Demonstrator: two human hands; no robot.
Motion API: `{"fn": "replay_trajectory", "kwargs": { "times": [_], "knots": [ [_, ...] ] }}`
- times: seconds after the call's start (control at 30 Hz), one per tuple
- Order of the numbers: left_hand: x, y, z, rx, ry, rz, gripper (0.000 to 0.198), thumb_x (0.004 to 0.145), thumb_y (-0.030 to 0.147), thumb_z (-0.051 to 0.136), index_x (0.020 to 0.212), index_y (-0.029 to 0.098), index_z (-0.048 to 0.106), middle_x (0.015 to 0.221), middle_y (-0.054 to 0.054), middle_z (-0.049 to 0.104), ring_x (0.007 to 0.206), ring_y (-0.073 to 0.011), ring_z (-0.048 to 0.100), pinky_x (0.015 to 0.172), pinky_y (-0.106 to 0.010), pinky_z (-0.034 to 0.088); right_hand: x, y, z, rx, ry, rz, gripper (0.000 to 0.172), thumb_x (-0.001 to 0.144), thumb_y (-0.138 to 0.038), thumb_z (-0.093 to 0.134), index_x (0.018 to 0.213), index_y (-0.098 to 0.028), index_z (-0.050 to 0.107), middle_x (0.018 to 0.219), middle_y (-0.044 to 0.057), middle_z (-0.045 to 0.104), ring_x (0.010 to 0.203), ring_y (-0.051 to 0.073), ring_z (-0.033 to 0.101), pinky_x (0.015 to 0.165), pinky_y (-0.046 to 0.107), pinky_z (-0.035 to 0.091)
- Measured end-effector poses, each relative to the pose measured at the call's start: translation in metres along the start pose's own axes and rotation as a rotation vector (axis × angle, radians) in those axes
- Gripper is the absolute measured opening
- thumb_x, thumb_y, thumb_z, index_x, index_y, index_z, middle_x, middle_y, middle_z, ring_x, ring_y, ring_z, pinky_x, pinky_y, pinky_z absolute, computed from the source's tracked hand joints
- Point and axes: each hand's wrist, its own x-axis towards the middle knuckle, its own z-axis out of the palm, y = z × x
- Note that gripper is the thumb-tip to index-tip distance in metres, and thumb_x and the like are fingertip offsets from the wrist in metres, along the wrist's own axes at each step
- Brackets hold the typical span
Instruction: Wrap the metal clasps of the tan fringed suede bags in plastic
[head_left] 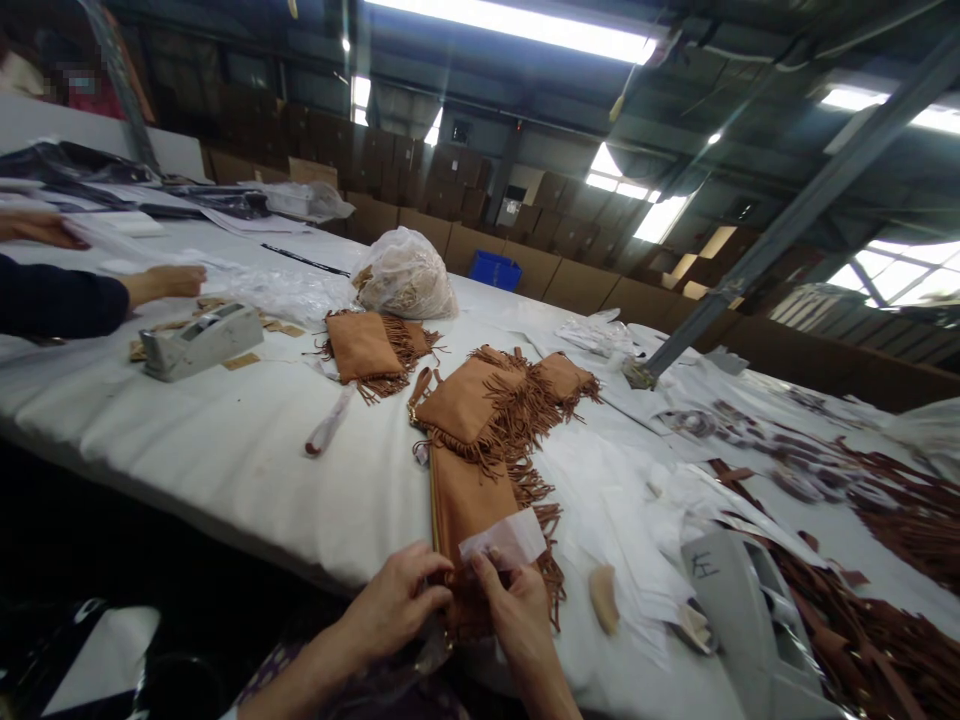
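Note:
A tan fringed leather pouch with a zipper on its left side lies at the table's front edge. Pinched in my right hand is a small translucent white sheet, held over the pouch's lower part. My left hand is closed at the pouch's lower left edge, thumb near fingertips; what it grips is too small to make out. Below it hangs a bit of clear plastic. More tan fringed pouches lie just beyond, overlapping the first. Another pouch rests farther left, near a wrapped strap.
Tape dispensers stand at the left and lower right. A stuffed plastic bag sits behind the pouches. Brown straps cover the right side, near a slanted metal post. Another person's hands work at far left.

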Motion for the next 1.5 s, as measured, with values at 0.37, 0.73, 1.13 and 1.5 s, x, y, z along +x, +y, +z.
{"fn": "replay_trajectory", "kwargs": {
  "times": [0.37, 0.73, 1.13, 1.5],
  "knots": [
    [-0.017, -0.016, 0.012, -0.32, -0.022, -0.133, 0.022, 0.084, 0.033, 0.054, 0.081, 0.013, 0.063, 0.056, 0.002, 0.056, 0.05, -0.0131, 0.054, 0.051, -0.022, 0.04, -0.037, -0.004, 0.021, -0.234, -0.038, -0.197, 0.021, 0.075, -0.039, 0.067, 0.073, -0.019, 0.073, 0.066, 0.005, 0.069, 0.062, 0.019, 0.061, 0.058, 0.024, 0.046],
    [-0.06, -0.038, -0.03, -0.976, -0.224, -0.735, 0.058, 0.074, 0.068, 0.055, 0.087, 0.011, 0.062, 0.074, -0.009, 0.068, 0.062, -0.0163, 0.064, 0.06, -0.027, 0.05, -0.048, 0.041, 0.052, -0.77, 0.078, -1.053, 0.023, 0.088, -0.01, 0.045, 0.099, -0.016, 0.065, 0.068, 0.006, 0.063, 0.061, 0.017, 0.055, 0.06, 0.03, 0.045],
    [-0.051, -0.052, -0.017, -0.562, -0.257, -0.529, 0.04, 0.069, 0.051, 0.068, 0.071, 0.011, 0.065, 0.062, -0.003, 0.066, 0.051, -0.0129, 0.057, 0.051, -0.022, 0.039, -0.042, 0.046, 0.024, -0.875, 0.075, -0.934, 0.026, 0.088, -0.019, 0.052, 0.112, -0.02, 0.062, 0.092, 0.01, 0.063, 0.082, 0.022, 0.057, 0.074, 0.037, 0.046],
    [-0.024, -0.028, -0.005, -0.516, -0.212, -0.523, 0.043, 0.066, 0.057, 0.065, 0.067, 0.013, 0.062, 0.058, -0.002, 0.064, 0.047, -0.0113, 0.053, 0.046, -0.021, 0.036, -0.038, 0.053, 0.021, -0.677, 0.039, -0.934, 0.029, 0.086, -0.016, 0.055, 0.113, -0.021, 0.063, 0.089, 0.008, 0.066, 0.081, 0.02, 0.06, 0.072, 0.036, 0.05]
  ]
}}
